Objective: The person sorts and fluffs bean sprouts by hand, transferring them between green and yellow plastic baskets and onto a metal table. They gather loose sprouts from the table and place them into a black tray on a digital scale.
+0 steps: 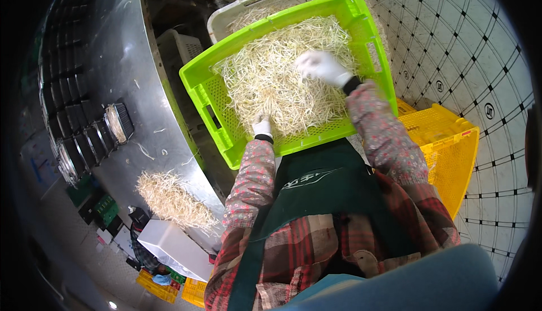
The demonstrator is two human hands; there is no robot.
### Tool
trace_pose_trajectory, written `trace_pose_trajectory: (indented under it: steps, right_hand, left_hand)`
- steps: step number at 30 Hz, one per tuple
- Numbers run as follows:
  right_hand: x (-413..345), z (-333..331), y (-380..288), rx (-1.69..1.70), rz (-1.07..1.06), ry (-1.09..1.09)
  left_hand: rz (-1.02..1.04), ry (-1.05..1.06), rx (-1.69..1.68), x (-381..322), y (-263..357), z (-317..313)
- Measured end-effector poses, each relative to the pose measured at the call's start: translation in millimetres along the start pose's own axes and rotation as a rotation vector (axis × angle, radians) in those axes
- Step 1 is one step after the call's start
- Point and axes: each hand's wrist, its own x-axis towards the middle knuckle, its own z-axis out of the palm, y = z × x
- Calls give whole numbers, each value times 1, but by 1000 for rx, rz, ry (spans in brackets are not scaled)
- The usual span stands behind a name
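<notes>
A bright green plastic crate is in front of me, holding a thick layer of bean sprouts. My left hand, in a white glove, is at the near left part of the sprouts, its fingers against a small bunch. Over the right half of the heap is my right hand, also gloved in white and blurred; whether it holds any sprouts I cannot tell. On the metal table to the left lies a loose pile of sprouts. Black trays stand in rows there, the nearest one filled with sprouts.
A white basket with sprouts stands behind the green crate. Yellow crates stand at the right by the tiled wall. The metal table's edge runs along my left, with a white box near its end. Another person is at the lower left.
</notes>
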Motion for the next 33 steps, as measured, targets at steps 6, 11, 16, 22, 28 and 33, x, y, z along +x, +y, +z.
trace_pose_trajectory:
  steps: [6,11,16,22,28,33]
  right_hand:
    - [-47,-91,-6,356,220,605]
    - [-67,-27,62,-609,393,404]
    - [-73,14,72,-797,553,311]
    - [-89,-20,105,-211,479,449]
    - [-79,59,75,-763,245,424]
    - [-83,110,80,-391,320,307]
  left_hand:
    - [134,-34,99,-19,31,45]
    - [376,61,566,-5,10,56]
    - [130,-138,396,-5,34,26]
    - [176,-205,-138,-24,36,9]
    - [452,-83,69,-50,22,85]
    - [315,-82,56,-65,30,87]
